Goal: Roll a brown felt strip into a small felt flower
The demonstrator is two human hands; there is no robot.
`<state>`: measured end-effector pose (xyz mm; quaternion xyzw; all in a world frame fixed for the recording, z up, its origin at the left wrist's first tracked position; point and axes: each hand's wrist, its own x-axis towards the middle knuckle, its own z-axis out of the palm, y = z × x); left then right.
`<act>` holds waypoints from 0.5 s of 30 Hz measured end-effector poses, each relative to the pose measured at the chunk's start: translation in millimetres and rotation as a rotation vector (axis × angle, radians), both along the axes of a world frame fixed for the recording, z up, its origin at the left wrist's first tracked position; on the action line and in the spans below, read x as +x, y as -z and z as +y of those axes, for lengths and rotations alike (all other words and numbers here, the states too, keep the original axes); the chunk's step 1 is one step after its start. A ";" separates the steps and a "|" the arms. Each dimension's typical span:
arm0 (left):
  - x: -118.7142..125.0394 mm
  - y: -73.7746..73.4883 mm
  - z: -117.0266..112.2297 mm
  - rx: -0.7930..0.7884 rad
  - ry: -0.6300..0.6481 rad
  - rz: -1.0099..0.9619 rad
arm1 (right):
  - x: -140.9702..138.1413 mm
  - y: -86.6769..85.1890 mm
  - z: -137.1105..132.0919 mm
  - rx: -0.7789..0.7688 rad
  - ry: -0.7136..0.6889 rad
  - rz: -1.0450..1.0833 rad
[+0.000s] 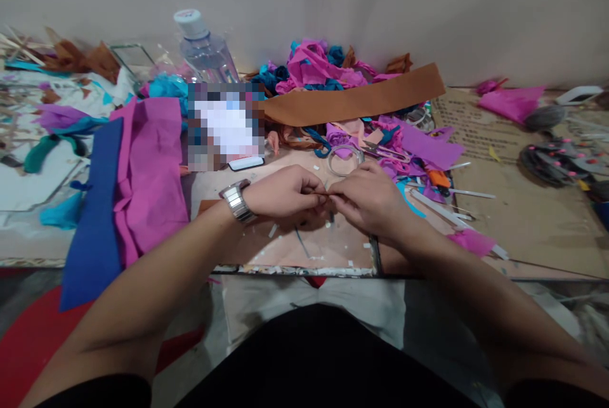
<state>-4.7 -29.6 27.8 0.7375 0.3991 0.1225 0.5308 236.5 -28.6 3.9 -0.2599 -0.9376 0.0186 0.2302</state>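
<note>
My left hand [285,191], with a metal watch [238,200] on its wrist, is closed in a pinch over the work surface. My right hand [368,200] is closed opposite it, fingertips almost meeting those of the left. Between the two pinches shows a small, thin brown piece [326,193]; most of it is hidden by the fingers. A roll of clear tape [343,172] lies just behind my right hand, with small scissors [383,151] beside it. Beyond my left hand lies a phone [233,132], blurred out in the picture.
A water bottle [207,49] stands behind the phone. Blue paper [95,205] and pink paper [152,173] overhang the table edge at left. A brown strip [356,100] rests on heaped pink and blue scraps. Cardboard [499,186] and a dark pincushion-like object [552,164] are at right.
</note>
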 end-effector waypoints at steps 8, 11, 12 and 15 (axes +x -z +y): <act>-1.9 0.6 1.7 -0.079 -0.051 -0.103 | 0.7 -5.3 -0.8 0.039 -0.040 0.066; -2.1 0.5 1.6 -0.113 -0.060 -0.119 | 1.2 -6.0 -1.0 0.059 -0.028 0.063; -2.5 0.0 1.6 -0.122 -0.058 -0.125 | 1.8 -6.0 -0.9 0.069 -0.026 0.066; -5.1 -3.7 2.3 -0.065 -0.031 -0.075 | 4.3 -5.4 -0.2 0.102 -0.032 0.077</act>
